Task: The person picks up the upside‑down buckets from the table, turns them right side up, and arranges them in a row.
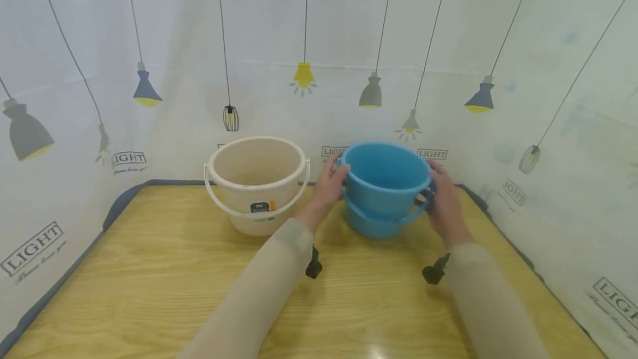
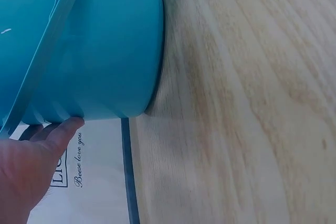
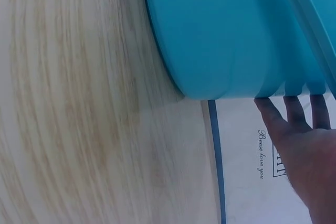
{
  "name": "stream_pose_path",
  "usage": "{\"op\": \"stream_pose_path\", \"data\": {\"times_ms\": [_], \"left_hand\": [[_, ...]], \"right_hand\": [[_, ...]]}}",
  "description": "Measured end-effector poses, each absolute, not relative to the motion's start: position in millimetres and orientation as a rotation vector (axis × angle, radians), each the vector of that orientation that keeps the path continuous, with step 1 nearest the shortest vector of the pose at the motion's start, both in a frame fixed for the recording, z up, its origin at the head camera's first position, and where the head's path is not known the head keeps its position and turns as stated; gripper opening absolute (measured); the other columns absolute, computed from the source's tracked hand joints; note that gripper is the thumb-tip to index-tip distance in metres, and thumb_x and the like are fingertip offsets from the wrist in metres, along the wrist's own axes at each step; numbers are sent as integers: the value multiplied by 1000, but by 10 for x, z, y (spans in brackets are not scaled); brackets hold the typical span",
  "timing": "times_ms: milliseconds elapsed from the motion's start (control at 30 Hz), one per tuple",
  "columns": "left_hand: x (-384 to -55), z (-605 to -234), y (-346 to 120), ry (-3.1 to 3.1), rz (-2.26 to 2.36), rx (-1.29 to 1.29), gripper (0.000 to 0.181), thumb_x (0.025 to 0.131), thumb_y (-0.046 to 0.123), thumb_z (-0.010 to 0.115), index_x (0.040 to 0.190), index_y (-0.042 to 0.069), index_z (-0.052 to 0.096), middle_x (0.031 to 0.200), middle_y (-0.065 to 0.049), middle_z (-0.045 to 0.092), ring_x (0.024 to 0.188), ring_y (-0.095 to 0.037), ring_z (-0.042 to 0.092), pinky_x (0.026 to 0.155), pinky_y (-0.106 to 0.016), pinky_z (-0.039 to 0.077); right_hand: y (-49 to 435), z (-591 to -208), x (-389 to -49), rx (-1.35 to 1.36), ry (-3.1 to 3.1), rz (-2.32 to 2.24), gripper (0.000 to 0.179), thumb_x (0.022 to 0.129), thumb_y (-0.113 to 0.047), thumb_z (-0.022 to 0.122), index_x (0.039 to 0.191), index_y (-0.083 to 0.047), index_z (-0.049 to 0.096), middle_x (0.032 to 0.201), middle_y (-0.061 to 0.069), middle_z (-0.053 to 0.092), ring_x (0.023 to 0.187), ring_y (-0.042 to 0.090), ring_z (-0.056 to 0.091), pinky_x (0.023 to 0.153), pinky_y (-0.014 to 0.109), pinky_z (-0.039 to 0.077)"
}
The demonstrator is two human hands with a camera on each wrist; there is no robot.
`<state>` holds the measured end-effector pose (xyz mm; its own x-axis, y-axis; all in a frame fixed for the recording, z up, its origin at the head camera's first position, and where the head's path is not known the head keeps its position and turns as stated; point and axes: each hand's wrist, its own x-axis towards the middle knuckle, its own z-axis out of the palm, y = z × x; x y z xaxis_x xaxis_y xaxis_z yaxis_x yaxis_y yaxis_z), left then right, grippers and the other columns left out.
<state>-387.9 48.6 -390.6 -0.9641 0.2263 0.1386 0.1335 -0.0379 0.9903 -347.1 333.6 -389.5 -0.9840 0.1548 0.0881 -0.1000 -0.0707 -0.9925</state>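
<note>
A blue plastic bucket (image 1: 381, 198) stands upright on the wooden table, its handle hanging down in front. My left hand (image 1: 326, 188) holds its left side near the rim, with the thumb at the rim. On the opposite side my right hand (image 1: 445, 204) grips below the rim, beside the handle's end. In the left wrist view, fingertips (image 2: 74, 121) touch the bucket wall. Spread fingers (image 3: 296, 113) press against the wall in the right wrist view; that thumb is hidden there. The inside of the blue bucket (image 2: 121, 51) is only partly visible from the head.
A cream bucket (image 1: 254, 204) with a white handle and a dark label stands left of the blue one. Behind the wooden table (image 1: 174, 281) hangs a white curtain (image 1: 269, 26) printed with lamps. Black wrist mounts (image 1: 314, 263) stick out beneath the sleeves.
</note>
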Motion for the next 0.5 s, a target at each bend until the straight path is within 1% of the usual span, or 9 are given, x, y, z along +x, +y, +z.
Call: {"op": "stream_pose_path", "data": {"times_ms": [133, 233, 367, 500], "left_hand": [[-3910, -3890, 469, 2136, 2163, 388, 61, 112, 49, 51, 171, 44, 33, 174, -15, 42, 152, -45, 51, 118, -67, 52], [-3926, -3884, 455, 2148, 2165, 392, 61, 113, 48, 50, 171, 42, 33, 174, -16, 42, 151, -46, 52, 118, -67, 52], [-3943, -3894, 454, 2163, 2174, 411, 61, 114, 45, 50, 172, 38, 33, 167, -18, 49, 145, -44, 56, 116, -65, 54], [-3945, -3913, 476, 2151, 2178, 426, 62, 113, 45, 52, 172, 37, 35, 160, -20, 54, 140, -43, 59, 114, -64, 55]], "right_hand": [[3300, -3904, -3478, -87, -2018, 2154, 57, 115, -48, 49, 170, -36, 38, 181, 4, 30, 167, 42, 29, 133, 68, 32], [3274, -3897, -3478, -88, -2025, 2134, 58, 116, -49, 48, 171, -36, 36, 181, 3, 27, 167, 41, 29, 133, 68, 33], [3281, -3886, -3475, -62, -2013, 2157, 59, 116, -49, 47, 172, -35, 35, 182, 4, 26, 168, 40, 28, 133, 68, 31], [3348, -3888, -3460, -38, -2036, 2158, 63, 116, -52, 49, 173, -34, 31, 183, 5, 22, 168, 42, 27, 133, 68, 32]]}}
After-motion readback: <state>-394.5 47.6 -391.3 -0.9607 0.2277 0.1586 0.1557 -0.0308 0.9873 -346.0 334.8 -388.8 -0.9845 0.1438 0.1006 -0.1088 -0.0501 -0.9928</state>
